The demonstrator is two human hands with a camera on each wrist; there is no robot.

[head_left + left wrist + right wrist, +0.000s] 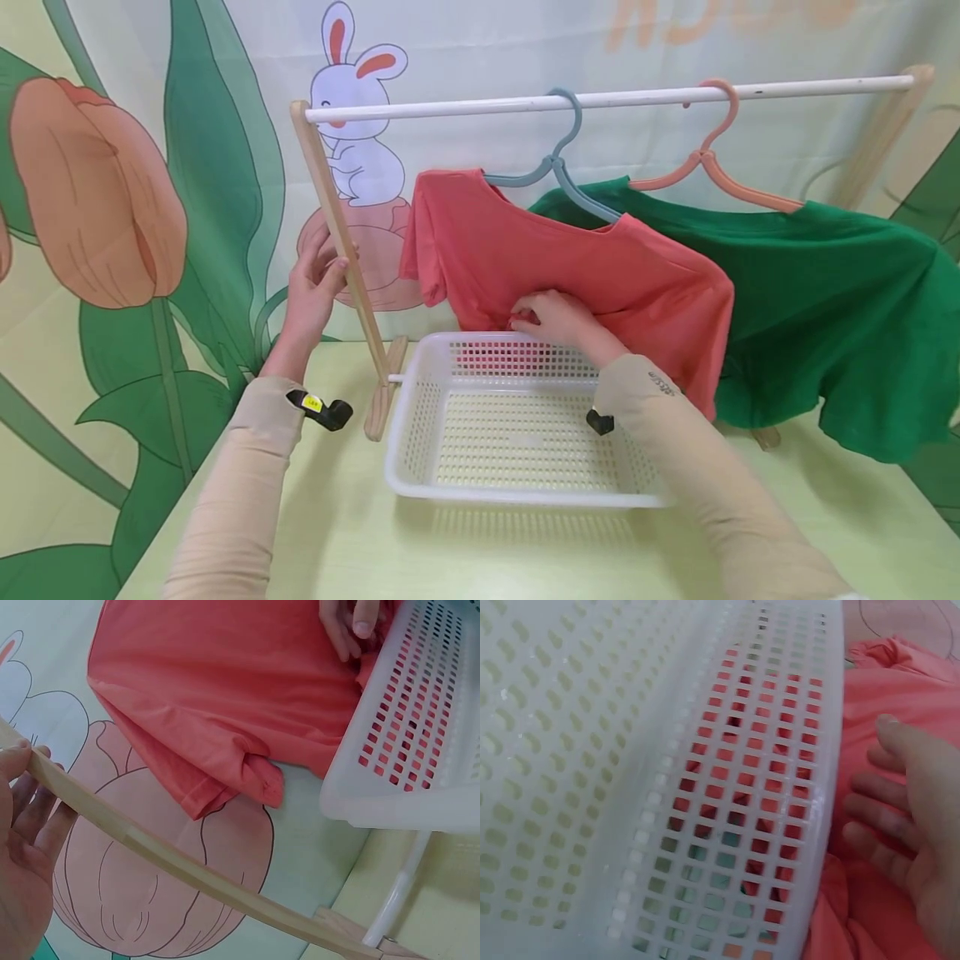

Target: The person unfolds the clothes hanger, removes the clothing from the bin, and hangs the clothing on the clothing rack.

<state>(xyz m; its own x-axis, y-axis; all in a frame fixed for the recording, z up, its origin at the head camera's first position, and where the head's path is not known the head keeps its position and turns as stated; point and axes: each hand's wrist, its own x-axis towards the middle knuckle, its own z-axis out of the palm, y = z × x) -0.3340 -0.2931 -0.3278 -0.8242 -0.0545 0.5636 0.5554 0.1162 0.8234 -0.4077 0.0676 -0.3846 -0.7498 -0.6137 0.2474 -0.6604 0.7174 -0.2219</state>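
Note:
A coral-red T-shirt (517, 242) hangs on a blue hanger (577, 187) from a clothes rack's white rail (480, 106). My right hand (558, 318) is at the lower front of this shirt, just behind the basket's far rim; its fingers are loosely bent against the cloth (885, 802), with no fold visibly pinched. At the rack's left side, my left hand (315, 279) holds the wooden post (142, 844), thumb on one side and fingers on the other. A white perforated basket (525, 498) stands in front of the shirt, partly covered by my right forearm.
To the right, a green T-shirt (825, 292) hangs on a pink hanger (705, 158), partly behind the red one. The rack's wooden foot (378, 408) is close to the basket's left end. Behind is a printed cloth backdrop (225, 150); below, a pale table (337, 533).

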